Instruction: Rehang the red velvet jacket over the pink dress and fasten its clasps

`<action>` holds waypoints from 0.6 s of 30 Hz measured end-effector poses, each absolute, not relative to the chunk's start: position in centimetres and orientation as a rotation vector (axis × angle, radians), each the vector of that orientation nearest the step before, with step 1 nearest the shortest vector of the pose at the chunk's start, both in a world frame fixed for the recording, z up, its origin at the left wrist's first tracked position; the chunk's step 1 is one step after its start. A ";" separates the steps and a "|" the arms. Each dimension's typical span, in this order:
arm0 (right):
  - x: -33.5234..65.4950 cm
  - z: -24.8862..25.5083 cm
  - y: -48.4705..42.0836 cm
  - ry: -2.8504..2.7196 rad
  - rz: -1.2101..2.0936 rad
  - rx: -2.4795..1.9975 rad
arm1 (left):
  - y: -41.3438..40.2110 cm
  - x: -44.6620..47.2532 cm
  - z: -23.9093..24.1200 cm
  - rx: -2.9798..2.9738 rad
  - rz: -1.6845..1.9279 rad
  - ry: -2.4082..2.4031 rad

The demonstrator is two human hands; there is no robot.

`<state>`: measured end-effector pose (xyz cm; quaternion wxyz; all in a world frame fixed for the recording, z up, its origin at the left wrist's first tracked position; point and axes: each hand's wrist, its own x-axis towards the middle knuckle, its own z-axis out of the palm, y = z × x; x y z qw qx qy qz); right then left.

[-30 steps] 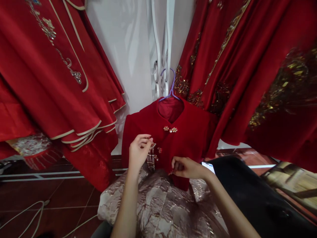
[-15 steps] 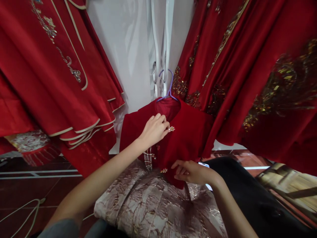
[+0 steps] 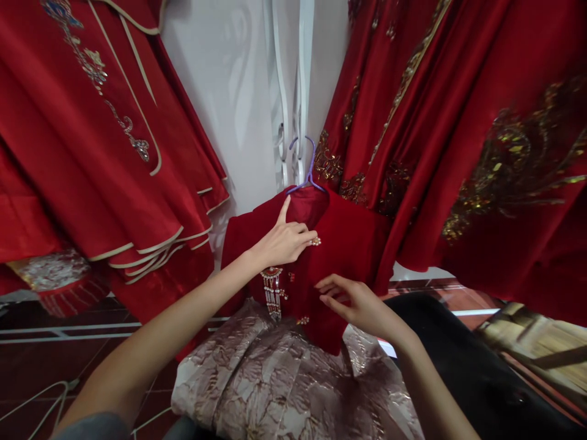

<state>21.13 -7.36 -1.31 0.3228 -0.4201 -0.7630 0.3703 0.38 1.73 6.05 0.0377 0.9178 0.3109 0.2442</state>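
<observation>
A red velvet-like jacket (image 3: 355, 235) on a purple hanger (image 3: 310, 174) lies spread in front of me, its lower edge over my lap. My left hand (image 3: 284, 241) reaches across its front. The fingertips close at a jewelled button (image 3: 315, 242), while one digit stretches up toward the collar. Beneath that wrist hangs a beaded tassel ornament (image 3: 272, 290). Another jewelled button (image 3: 302, 321) sits lower on the front. My right hand (image 3: 351, 299) is over the jacket's right panel, fingers bent and apart, holding nothing. Whether its fingertips touch the cloth I cannot tell.
Red gowns with pale piping (image 3: 137, 201) hang at the left. More red gowns with gold sequins (image 3: 477, 177) hang at the right. White cabinet doors (image 3: 220, 79) stand behind. Shiny patterned fabric (image 3: 275, 391) covers my lap, and a black seat (image 3: 449, 354) is at the right.
One digit of my left hand has stretched upward, its other fingertips staying by the button. My right hand has risen slightly, its fingers now straighter. The tassel ornament shows more fully.
</observation>
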 end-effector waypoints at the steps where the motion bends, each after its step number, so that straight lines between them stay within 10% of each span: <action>1: 21.2 -1.3 -7.3 -2.004 0.973 -1.105 | 1.8 0.4 5.9 2.792 0.776 0.951; 18: 20.2 1.5 -5.2 -1.626 1.142 -1.262 | -1.0 -1.9 5.0 2.992 0.936 1.371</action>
